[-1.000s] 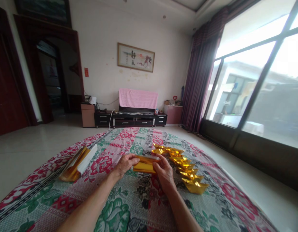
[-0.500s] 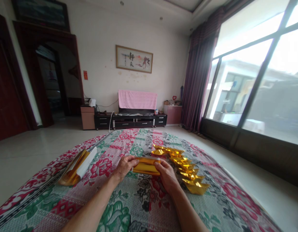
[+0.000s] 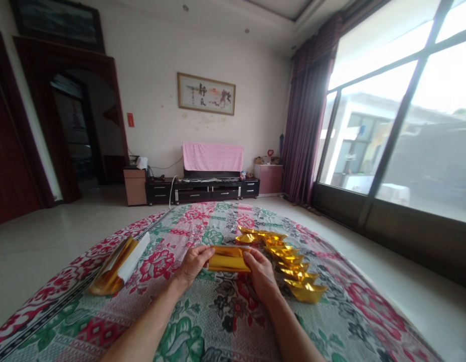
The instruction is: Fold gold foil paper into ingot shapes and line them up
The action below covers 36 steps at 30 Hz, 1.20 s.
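Observation:
Between my two hands a folded sheet of gold foil paper (image 3: 228,262) is held level above the flowered tablecloth. My left hand (image 3: 193,264) pinches its left end with thumb and fingers. At the right end my right hand (image 3: 260,269) grips it the same way, thumb on top. Just right of my right hand runs a row of several folded gold paper ingots (image 3: 293,269), shiny and boat-shaped. Off to the left lies a bent stack of gold paper sheets (image 3: 118,269) with white backs showing.
A round table under a flowered cloth (image 3: 180,337) fills the foreground. Beyond it stand a low black TV cabinet (image 3: 208,190) and a television draped with a pink towel (image 3: 213,157). A purple curtain (image 3: 304,120) and large window are on the right, a doorway on the left.
The view has shifted slightly. Both hands keep hold of the gold foil paper, which now shows a little more of its flat face.

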### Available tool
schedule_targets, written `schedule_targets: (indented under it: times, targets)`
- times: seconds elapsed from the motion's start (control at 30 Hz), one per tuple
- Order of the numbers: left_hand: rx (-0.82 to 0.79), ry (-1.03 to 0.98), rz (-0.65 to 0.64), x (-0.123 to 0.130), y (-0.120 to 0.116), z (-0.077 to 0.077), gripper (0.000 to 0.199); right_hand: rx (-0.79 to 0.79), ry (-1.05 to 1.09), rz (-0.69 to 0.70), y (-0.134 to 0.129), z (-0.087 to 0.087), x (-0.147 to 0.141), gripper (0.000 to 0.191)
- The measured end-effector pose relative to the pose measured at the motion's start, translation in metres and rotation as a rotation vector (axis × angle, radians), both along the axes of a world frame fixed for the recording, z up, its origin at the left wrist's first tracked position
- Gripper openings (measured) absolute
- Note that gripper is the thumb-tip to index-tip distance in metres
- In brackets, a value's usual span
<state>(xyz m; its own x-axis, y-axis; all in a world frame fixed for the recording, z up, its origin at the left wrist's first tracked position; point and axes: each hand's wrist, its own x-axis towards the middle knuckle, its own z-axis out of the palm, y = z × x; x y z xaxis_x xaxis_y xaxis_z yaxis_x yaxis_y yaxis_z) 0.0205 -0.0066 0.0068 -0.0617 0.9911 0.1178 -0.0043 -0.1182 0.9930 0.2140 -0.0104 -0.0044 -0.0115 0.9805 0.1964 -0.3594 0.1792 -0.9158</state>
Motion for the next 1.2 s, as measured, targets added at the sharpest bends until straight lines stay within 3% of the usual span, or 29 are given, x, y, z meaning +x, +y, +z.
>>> schedule_targets:
  times: [0.33,0.9,1.2]
  targets:
    - [0.098,0.048,-0.076,-0.0006,0.0039,-0.0053,0.030,0.000,0.035,-0.030,0.0003,0.0001,-0.0011,0.034]
    - [0.031,-0.119,-0.026,-0.0017,0.0039,-0.0030,0.036,0.008,0.008,-0.034,-0.0001,0.0007,-0.0009,0.039]
    - [0.051,-0.094,-0.012,-0.0020,0.0050,-0.0048,0.036,0.005,0.008,-0.037,-0.0013,0.0025,-0.0013,0.038]
